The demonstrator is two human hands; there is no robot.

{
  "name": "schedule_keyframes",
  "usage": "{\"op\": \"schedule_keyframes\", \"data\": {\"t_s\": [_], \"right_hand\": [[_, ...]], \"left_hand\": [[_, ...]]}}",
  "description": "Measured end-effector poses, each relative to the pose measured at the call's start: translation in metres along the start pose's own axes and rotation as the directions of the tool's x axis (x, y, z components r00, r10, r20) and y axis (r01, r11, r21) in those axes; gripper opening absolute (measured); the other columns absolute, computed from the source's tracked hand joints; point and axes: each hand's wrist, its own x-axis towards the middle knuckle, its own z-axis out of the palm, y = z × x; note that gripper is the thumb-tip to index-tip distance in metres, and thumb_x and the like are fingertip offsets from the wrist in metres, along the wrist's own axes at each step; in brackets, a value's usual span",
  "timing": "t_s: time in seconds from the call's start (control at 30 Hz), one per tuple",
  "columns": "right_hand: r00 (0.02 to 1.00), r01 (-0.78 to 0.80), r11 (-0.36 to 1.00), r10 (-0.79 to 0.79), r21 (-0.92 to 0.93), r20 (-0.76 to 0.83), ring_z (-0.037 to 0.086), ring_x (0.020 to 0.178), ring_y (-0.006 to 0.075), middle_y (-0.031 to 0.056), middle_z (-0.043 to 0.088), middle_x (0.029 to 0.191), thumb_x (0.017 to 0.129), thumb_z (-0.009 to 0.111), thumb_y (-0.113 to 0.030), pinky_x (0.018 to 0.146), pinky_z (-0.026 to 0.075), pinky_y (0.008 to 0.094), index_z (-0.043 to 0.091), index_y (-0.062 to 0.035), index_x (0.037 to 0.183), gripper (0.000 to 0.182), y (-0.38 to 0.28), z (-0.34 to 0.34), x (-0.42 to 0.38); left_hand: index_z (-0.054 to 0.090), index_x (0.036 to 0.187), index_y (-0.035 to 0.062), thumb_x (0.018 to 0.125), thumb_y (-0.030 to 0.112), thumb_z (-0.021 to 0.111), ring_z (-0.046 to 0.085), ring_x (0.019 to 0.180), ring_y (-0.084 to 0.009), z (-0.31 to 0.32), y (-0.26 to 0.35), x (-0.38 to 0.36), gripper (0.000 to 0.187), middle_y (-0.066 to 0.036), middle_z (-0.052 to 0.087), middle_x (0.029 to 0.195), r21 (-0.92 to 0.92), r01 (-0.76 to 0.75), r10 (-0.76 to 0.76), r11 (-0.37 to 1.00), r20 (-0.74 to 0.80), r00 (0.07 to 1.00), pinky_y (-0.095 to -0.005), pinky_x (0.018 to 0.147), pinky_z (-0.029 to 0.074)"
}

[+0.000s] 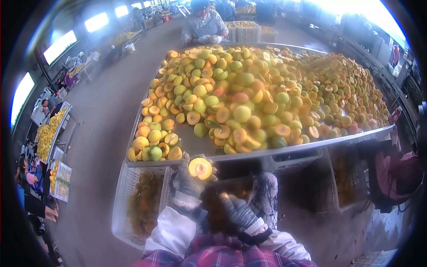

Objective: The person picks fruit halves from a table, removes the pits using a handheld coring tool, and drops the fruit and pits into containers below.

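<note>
My left hand [186,180], in a grey knit glove, is closed around a peach half [200,168], its yellow cut face and pit hollow turned up toward me. It is just off the front edge of a metal table [204,157] heaped with whole and halved peaches [242,113]. Lower and to the right, my right hand [240,212], also gloved, has its fingers curled over my lap. A small orange-toned spot shows at its fingertips, and I cannot tell what it holds.
White plastic crates [119,200] with peaches stand under the table's front edge. A co-worker [204,26] in an apron is at the far side, and a person in pink [396,175] sits on the right. More fruit tables [50,133] line the left.
</note>
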Motion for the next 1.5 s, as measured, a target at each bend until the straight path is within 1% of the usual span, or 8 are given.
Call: {"op": "schedule_keyframes", "data": {"t_s": [0.27, 0.33, 0.77, 1.13, 1.23, 1.3, 1.33, 1.5], "right_hand": [[0.934, 0.3, 0.815, -0.357, -0.495, -0.022, 0.062, 0.087, 0.0376, 0.0212, 0.064, 0.097, 0.1, 0.041, -0.022, 0.076, 0.05, 0.0435, 0.054, -0.0024, 0.118, 0.03, 0.017, 0.021, 0.023], [0.953, 0.251, 0.857, -0.3, -0.45, -0.041, 0.062, 0.089, 0.0408, 0.0232, 0.064, 0.1, 0.1, 0.041, -0.018, 0.079, 0.049, 0.0451, 0.058, -0.0019, 0.116, 0.029, 0.019, 0.028, 0.023], [0.904, 0.341, 0.807, -0.422, -0.482, -0.067, 0.062, 0.074, 0.0419, 0.0237, 0.063, 0.085, 0.09, 0.051, -0.008, 0.065, 0.048, 0.05, 0.053, 0.0022, 0.116, 0.028, 0.083, 0.043, 0.023], [0.973, 0.171, 0.933, -0.109, -0.317, 0.202, 0.053, 0.114, 0.0436, 0.0288, 0.056, 0.12, 0.102, 0.037, -0.022, 0.1, 0.041, 0.0429, 0.039, 0.0008, 0.139, 0.044, 0.067, 0.017, 0.015], [0.97, 0.165, 0.899, -0.074, -0.405, 0.23, 0.053, 0.115, 0.0431, 0.0275, 0.053, 0.125, 0.104, 0.031, -0.024, 0.099, 0.041, 0.0431, 0.039, -0.0002, 0.14, 0.045, 0.087, 0.025, 0.021], [0.968, -0.08, 0.955, 0.143, -0.286, 0.208, 0.052, 0.116, 0.0429, 0.03, 0.052, 0.125, 0.102, 0.036, -0.027, 0.099, 0.042, 0.0436, 0.034, 0.0022, 0.143, 0.051, 0.065, 0.021, 0.023], [0.969, -0.081, 0.956, 0.142, -0.282, 0.204, 0.052, 0.116, 0.0429, 0.03, 0.052, 0.125, 0.102, 0.036, -0.027, 0.099, 0.042, 0.0436, 0.034, 0.0022, 0.143, 0.051, 0.048, 0.015, 0.021], [0.973, 0.024, 0.954, 0.045, -0.298, 0.224, 0.057, 0.11, 0.0386, 0.0261, 0.057, 0.118, 0.099, 0.042, -0.025, 0.096, 0.044, 0.0428, 0.035, 0.0082, 0.138, 0.052, 0.063, 0.007, 0.015]], "left_hand": [[0.061, 0.1, -0.0029, 0.099, 0.043, 0.041, 0.064, 0.071, -0.0245, 0.011, -0.031, -0.049, 0.05, -0.015, 0.066, 0.082, 0.296, -0.222, 0.265, 0.929, -0.113, 0.958, -0.0362, 0.066, 0.055], [0.06, 0.107, -0.0038, 0.094, 0.02, 0.055, 0.065, 0.082, -0.0258, -0.007, -0.083, -0.032, 0.028, -0.018, 0.066, 0.089, 0.678, -0.68, 0.889, 0.279, 0.085, 0.449, -0.0378, 0.072, 0.056], [0.066, 0.09, -0.0009, 0.082, 0.023, 0.067, 0.061, 0.058, -0.0188, 0.065, -0.077, -0.051, 0.025, -0.012, 0.065, 0.074, 0.069, -0.383, 0.318, 0.921, -0.701, 0.639, -0.0251, 0.046, 0.046], [0.066, 0.085, 0.0037, 0.086, 0.028, 0.064, 0.059, 0.057, -0.0167, 0.017, -0.119, -0.033, 0.024, -0.008, 0.064, 0.074, 0.942, -0.174, 0.909, 0.286, -0.209, 0.36, -0.0263, 0.05, 0.048], [0.065, 0.09, 0.005, 0.091, 0.028, 0.06, 0.061, 0.065, -0.0169, 0.041, -0.069, -0.055, 0.023, -0.007, 0.064, 0.079, 0.075, -0.021, 0.061, 0.997, -0.581, 0.812, -0.0274, 0.055, 0.05], [0.064, 0.105, 0.0007, 0.087, 0.018, 0.064, 0.063, 0.084, -0.0214, 0.085, -0.06, -0.098, 0.025, -0.012, 0.065, 0.095, 0.685, -0.286, 0.636, 0.67, -0.332, 0.697, -0.0314, 0.073, 0.05], [0.063, 0.119, -0.0035, 0.084, 0.009, 0.068, 0.064, 0.103, -0.026, 0.097, -0.061, -0.109, 0.038, -0.016, 0.067, 0.111, 0.919, -0.394, 0.864, -0.023, 0.217, 0.454, -0.0355, 0.091, 0.05], [0.062, 0.098, 0.002, 0.094, 0.026, 0.052, 0.061, 0.076, -0.02, 0.015, -0.072, -0.059, 0.027, -0.01, 0.063, 0.085, 0.65, -0.266, 0.397, 0.712, -0.06, 0.916, -0.0314, 0.069, 0.051]]}}
